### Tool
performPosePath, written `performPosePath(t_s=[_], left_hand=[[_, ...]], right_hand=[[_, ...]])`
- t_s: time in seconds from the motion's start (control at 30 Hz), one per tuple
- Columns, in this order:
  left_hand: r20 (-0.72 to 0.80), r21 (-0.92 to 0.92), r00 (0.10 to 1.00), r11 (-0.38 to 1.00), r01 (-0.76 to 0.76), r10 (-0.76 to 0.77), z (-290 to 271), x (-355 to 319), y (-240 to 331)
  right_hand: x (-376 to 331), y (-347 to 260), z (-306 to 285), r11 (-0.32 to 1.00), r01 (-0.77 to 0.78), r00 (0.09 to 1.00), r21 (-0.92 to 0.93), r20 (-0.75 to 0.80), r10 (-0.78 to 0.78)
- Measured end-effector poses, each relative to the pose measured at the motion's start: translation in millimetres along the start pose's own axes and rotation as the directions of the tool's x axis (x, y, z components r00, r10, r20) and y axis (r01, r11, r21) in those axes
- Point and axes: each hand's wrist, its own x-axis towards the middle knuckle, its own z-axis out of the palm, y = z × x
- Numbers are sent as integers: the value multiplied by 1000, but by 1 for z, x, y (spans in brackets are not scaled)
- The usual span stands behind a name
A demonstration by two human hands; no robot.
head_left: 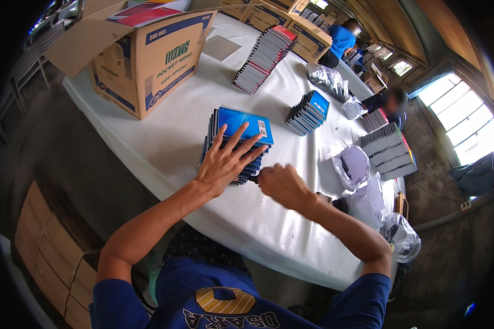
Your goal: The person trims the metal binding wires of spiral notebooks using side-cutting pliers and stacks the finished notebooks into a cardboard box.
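A stack of spiral notebooks (pixel 241 119) with a blue cover on top stands on the white-covered table in front of me. My left hand (pixel 225 162) lies across the top and near side of this stack, fingers spread. Close by the stack's near right corner, my right hand (pixel 282 183) is closed in a fist. Something small and dark (pixel 253 179) pokes out of it toward the notebooks; its kind is too hidden to tell. To the right of the stack stands a smaller pile of blue notebooks (pixel 308 112).
A tall pile of red-topped notebooks (pixel 266 57) stands farther back. An open cardboard box (pixel 159 66) occupies the far left. Along the right are stacked notebooks (pixel 387 148), white bags (pixel 352 167) and a clear plastic bag (pixel 403 236). Other people (pixel 343 41) are at the far right.
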Motion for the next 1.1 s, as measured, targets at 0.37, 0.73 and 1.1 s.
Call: performPosePath(t_s=[0.37,0.73,1.1], left_hand=[[0,-35,1000,999,25,-25,3,-9,6],[-5,-15,1000,999,28,-28,6,-8,1],[-4,9,1000,1000,9,-9,18,-18,4]], right_hand=[[-4,27,-3,931,311,898,-190,-262,-353],[-2,-18,-4,988,-36,993,-149,107,52],[-1,21,14,921,319,889,-225,-266,-373]])
